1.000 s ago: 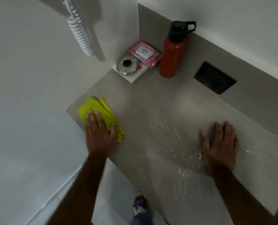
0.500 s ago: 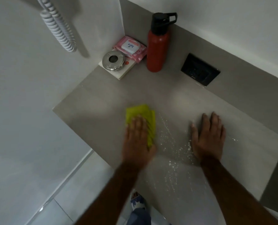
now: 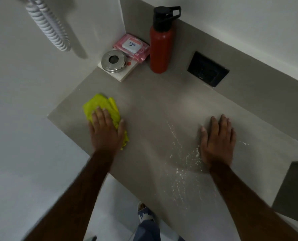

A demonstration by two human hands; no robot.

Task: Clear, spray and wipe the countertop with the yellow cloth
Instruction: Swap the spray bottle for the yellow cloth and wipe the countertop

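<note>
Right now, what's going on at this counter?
A person is wiping the grey countertop. The left hand presses the yellow cloth flat near the counter's left edge; the right hand lies flat on the surface, holding nothing. White specks lie unwiped between the hands. A red bottle, a pink wipes pack and a round metal piece stand in the back corner.

My left hand (image 3: 105, 131) presses flat on the yellow cloth (image 3: 103, 108) near the counter's (image 3: 153, 105) left edge. My right hand (image 3: 217, 141) lies flat on the bare counter, well apart from it. White specks (image 3: 181, 164) lie between them, likely spray foam. In the far corner stand a red bottle (image 3: 160, 49), a pink wipes pack (image 3: 131, 46) and a steel lid (image 3: 113, 61).
</note>
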